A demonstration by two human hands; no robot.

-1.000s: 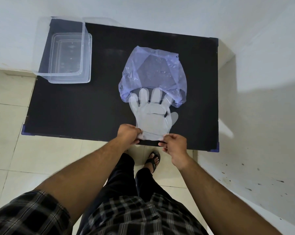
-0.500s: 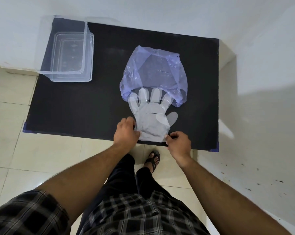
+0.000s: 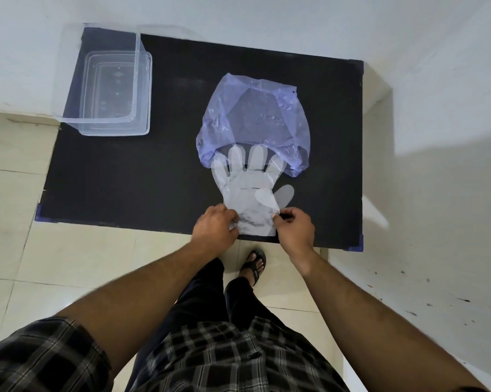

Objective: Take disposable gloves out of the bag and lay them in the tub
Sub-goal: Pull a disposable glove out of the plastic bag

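A stack of clear disposable gloves (image 3: 248, 190) lies flat on the black table (image 3: 125, 188), fingertips tucked under the mouth of a crumpled blue plastic bag (image 3: 252, 125). My left hand (image 3: 214, 229) pinches the cuff's left edge near the table's front edge. My right hand (image 3: 295, 229) pinches the cuff's right edge with thumb and forefinger. The cuff is wrinkled between the two hands. A clear plastic tub (image 3: 108, 89) stands at the table's far left corner, with no glove visible inside it.
The table stands against a white wall (image 3: 266, 21) at the back and right. Pale floor tiles (image 3: 21, 250) lie to the left and front. My sandalled foot (image 3: 254, 265) shows below the table's front edge.
Both hands have shifted along the cuff, now pinching its side edges closer together. The cuff has crumpled between them. Bag and tub have stayed put.
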